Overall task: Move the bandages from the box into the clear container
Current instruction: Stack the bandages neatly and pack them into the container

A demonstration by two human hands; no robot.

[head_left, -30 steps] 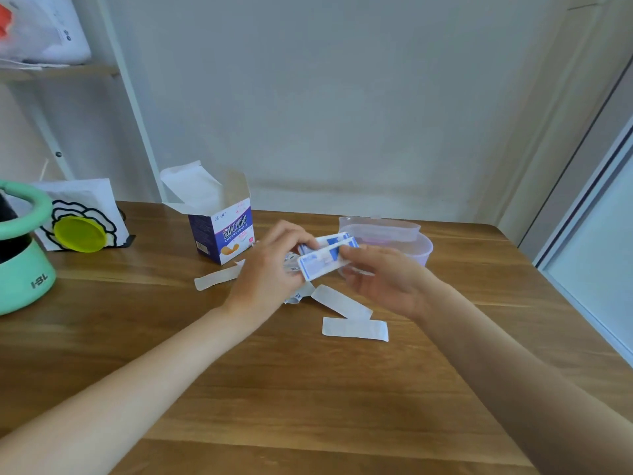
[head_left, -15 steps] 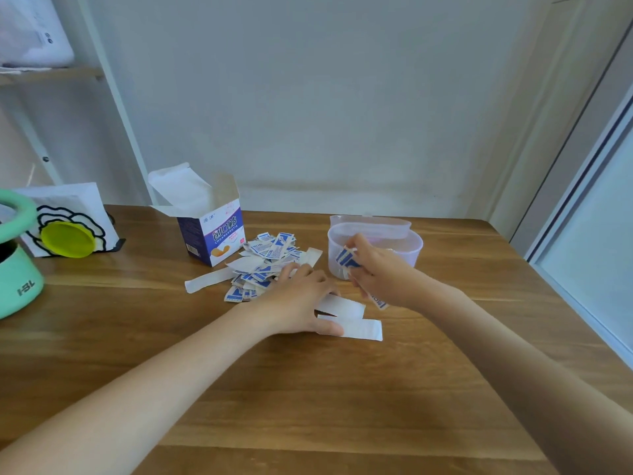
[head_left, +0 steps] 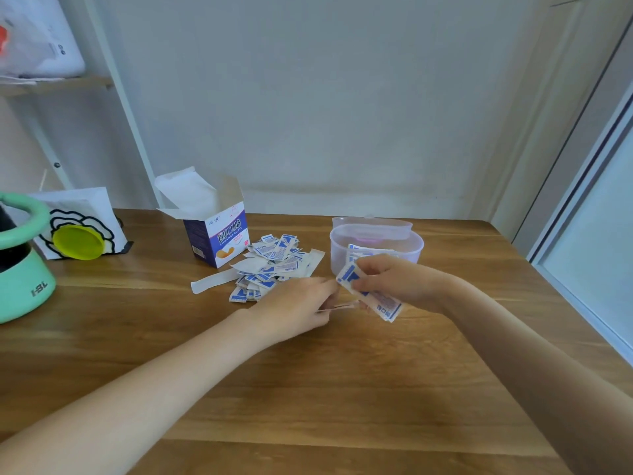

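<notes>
The right hand [head_left: 397,282] has its fingers curled and pinches a small stack of wrapped bandages [head_left: 371,293] — white wrappers with blue print — held just in front of the clear container [head_left: 376,246]. The stack tilts down toward the near right, its lower end hanging past the hand.

The left hand [head_left: 294,308] lies low over the table [head_left: 308,389], knuckles up, fingers bent toward the right hand. Thin pale strips [head_left: 337,306] show at its fingertips; whether the fingers pinch them or only rest against them cannot be told.

The clear container stands on the table behind the right hand, open at the top, with at least one bandage visible inside against its near wall. A clear lid [head_left: 371,223] sits directly behind it.

A loose pile of bandages [head_left: 270,265] lies on the table between the container and the box [head_left: 215,231], just beyond the left hand. One long white strip [head_left: 214,281] extends from the pile's left edge.

The box stands upright left of the pile — top flaps open, blue printed face toward the camera.

At the far left stand a green rounded object [head_left: 24,269] and a white card with a black flower outline and a yellow-green disc [head_left: 78,241].
</notes>
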